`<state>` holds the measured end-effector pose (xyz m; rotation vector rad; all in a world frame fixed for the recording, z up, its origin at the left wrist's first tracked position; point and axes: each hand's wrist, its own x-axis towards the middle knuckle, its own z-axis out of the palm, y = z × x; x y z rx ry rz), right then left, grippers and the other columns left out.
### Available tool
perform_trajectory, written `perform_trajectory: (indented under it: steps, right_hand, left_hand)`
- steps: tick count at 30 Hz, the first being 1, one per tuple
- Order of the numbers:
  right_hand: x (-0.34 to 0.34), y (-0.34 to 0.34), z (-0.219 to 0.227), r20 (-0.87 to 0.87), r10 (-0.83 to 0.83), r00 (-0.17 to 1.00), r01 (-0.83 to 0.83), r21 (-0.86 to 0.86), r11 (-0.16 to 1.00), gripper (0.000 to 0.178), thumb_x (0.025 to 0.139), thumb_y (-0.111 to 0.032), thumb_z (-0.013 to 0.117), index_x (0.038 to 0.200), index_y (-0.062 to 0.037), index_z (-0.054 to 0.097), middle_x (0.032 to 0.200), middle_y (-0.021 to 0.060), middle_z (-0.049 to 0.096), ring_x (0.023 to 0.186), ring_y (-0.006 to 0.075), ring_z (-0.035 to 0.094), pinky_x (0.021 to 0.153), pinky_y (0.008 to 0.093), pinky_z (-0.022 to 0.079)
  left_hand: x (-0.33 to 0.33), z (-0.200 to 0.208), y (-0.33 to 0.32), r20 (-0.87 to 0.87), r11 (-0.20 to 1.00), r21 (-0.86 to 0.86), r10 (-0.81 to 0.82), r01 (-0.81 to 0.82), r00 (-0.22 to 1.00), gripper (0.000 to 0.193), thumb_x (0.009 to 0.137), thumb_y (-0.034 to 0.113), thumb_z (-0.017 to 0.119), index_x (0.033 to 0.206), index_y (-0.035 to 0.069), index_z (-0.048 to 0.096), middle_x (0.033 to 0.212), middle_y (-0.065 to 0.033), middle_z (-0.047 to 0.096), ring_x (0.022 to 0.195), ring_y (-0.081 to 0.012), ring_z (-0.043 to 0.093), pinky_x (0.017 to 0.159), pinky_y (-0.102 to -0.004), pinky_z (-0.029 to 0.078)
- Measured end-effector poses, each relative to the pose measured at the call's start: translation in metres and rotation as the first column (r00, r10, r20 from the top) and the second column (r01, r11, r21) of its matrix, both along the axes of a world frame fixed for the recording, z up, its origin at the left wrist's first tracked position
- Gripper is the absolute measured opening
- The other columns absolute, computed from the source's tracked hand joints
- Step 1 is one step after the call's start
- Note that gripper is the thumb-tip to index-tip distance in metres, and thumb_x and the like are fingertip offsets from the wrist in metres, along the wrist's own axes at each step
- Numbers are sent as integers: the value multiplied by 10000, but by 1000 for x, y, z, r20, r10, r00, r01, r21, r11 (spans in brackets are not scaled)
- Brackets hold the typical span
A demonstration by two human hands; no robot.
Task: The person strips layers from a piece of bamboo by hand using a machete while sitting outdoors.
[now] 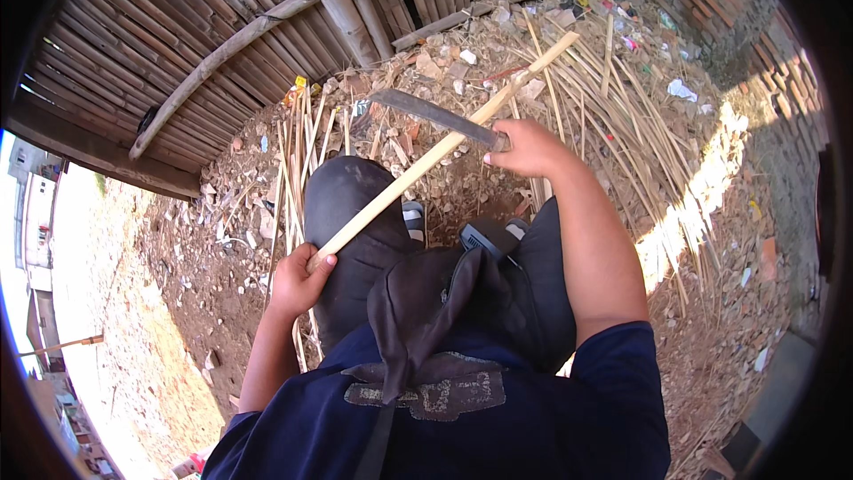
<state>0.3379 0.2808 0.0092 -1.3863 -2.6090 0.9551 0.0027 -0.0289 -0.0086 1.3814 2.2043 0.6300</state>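
A long, pale split-bamboo strip (400, 189) slants from my left thigh up to the far right. My left hand (299, 284) is closed round its near end, thumb along the top. In my right hand (530, 149) is a machete (425, 112) with a dark, slightly curved blade pointing left. The fingers wrap its handle and hide most of it. The blade crosses the strip beyond my knees; I cannot tell how firmly they touch.
Thin split strips lie in a bundle on the left (293, 160) and a larger spread on the right (635, 133). Stones and litter cover the dirt ground (191, 276). A bamboo-slat wall (178, 36) stands ahead, a brick wall (782, 44) at right.
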Motion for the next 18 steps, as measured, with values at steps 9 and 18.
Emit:
perform_trajectory:
  steps: [9,18]
  right_hand:
    - [1,-1,0,-19,2,1000,-2,9,1000,523,838,-360,802,1225,-40,656,1103,247,704,1058,386,680,914,446,525]
    - [0,0,-3,-11,-8,1000,8,14,1000,495,839,-360,802,1198,-48,665,1094,245,705,1048,383,684,904,448,529]
  left_hand:
    - [1,2,1,-8,1000,-14,5,-5,1000,409,930,412,744,846,30,623,652,-114,621,604,-240,608,609,-388,489]
    - [1,3,1,-16,1000,-10,3,-3,1000,417,929,423,743,851,31,626,654,-119,623,606,-247,618,606,-387,491]
